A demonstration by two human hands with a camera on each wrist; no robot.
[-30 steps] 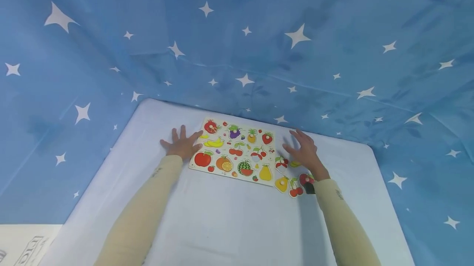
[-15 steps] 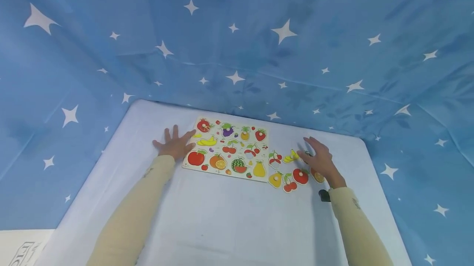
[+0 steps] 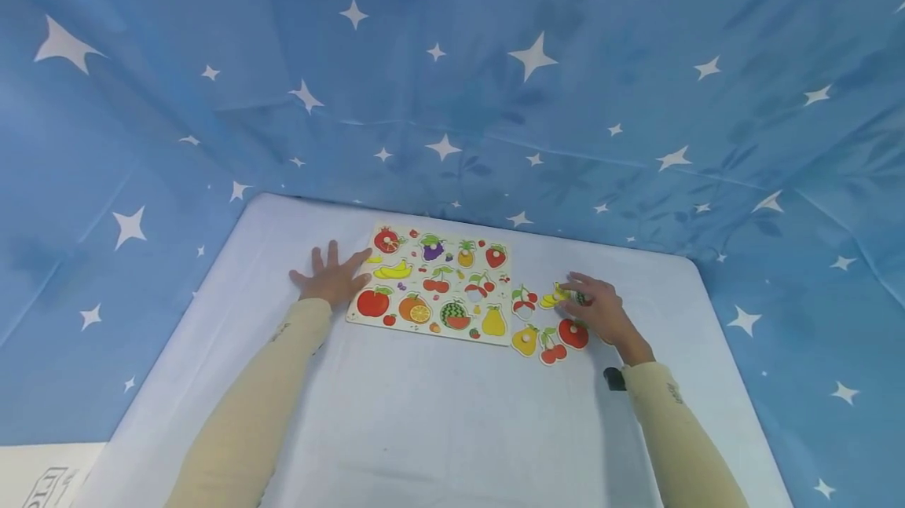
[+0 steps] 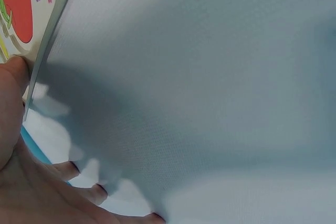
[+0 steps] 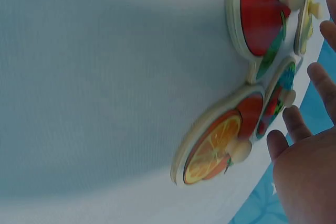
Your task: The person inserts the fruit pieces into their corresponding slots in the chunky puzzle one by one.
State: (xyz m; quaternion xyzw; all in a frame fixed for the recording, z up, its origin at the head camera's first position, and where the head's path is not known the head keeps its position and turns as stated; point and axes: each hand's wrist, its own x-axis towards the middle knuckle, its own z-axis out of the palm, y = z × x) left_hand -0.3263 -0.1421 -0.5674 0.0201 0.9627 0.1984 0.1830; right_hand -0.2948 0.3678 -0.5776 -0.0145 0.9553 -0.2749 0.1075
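Note:
A wooden fruit puzzle board (image 3: 424,302) lies on the table. My left hand (image 3: 328,282) rests at its left edge with fingers spread, and the left wrist view shows a fingertip (image 4: 18,69) on the board's rim. Right of the board lie loose knobbed pieces: bananas (image 3: 553,299), cherries (image 3: 547,352), a pear (image 3: 525,341) and an apple (image 3: 574,334). Above them is my right hand (image 3: 601,310), its fingertips close by the banana piece; a firm grip on the knob is not visible. In the right wrist view, an orange piece (image 5: 215,142) and a watermelon piece (image 5: 275,98) lie under the hand.
The white tabletop (image 3: 452,429) meets a blue star-print cloth (image 3: 452,84) at the back. A small black object (image 3: 613,379) lies by the right wrist. Printed paper or board (image 3: 42,473) shows at the lower left.
My right hand first draws back to the right over the loose pieces, then comes in beside the bananas, its fingertips closer together. The left hand stays at the board's edge. The head view shifts slightly.

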